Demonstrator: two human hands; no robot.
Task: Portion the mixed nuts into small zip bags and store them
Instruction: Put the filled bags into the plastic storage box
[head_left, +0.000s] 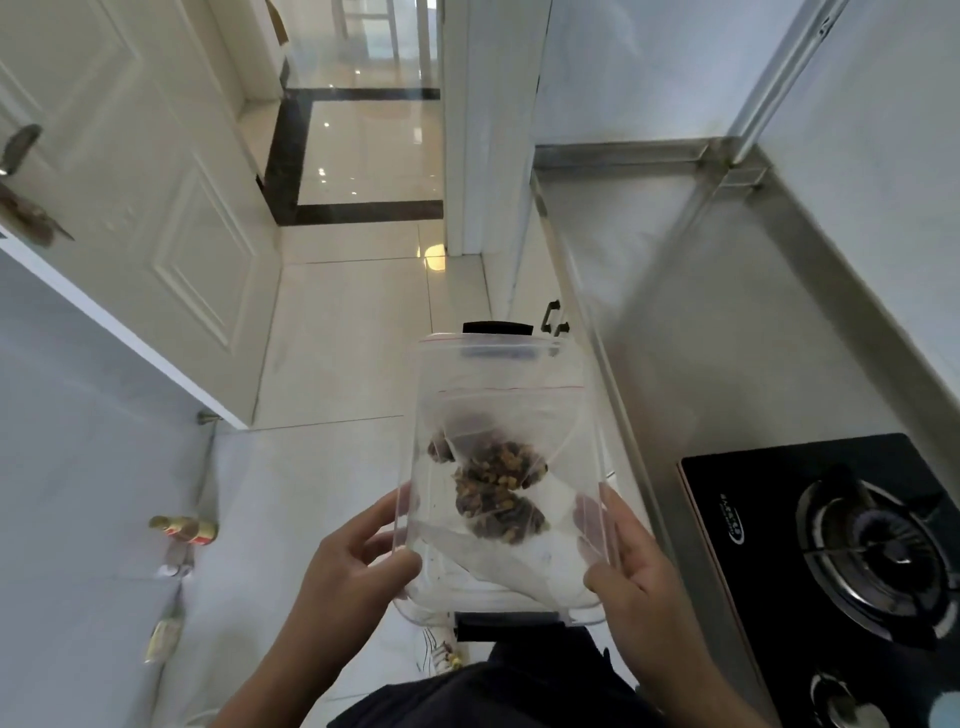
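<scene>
The gas stove (852, 561) runs off the right and bottom edges, its brand lettering too blurred to read. The door handle (23, 182) at the left edge is smeared, and small bottles (183, 530) on the left show unreadable labels.

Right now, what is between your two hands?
In the head view, a clear plastic container sits between the left hand and right hand, gripped at its sides. Inside are zip bags of mixed nuts.

Clear lidded container (506, 395) held level over floor; zip bags (511, 415) of mixed nuts (496, 486) inside.
</scene>
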